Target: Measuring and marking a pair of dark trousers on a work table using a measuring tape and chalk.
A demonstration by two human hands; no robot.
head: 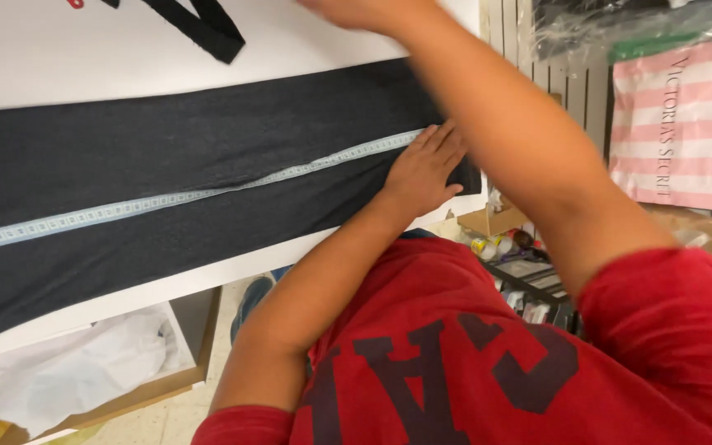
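Pale blue measuring tape (166, 200) runs lengthwise along dark charcoal fabric strip (125, 165) lying on white tabletop (59, 58). Left hand (423, 169) flat on the fabric's right end, fingers together, touching tape end. Right hand (356, 10) at top edge, fingers cut off, cannot tell.

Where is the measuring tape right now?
In the head view the tape lies lengthwise along the dark fabric on the white table, running from the left edge to the left hand, which presses its end.

Red short-sleeved shirt (488, 371) (large dark block letters across it), bare forearms.
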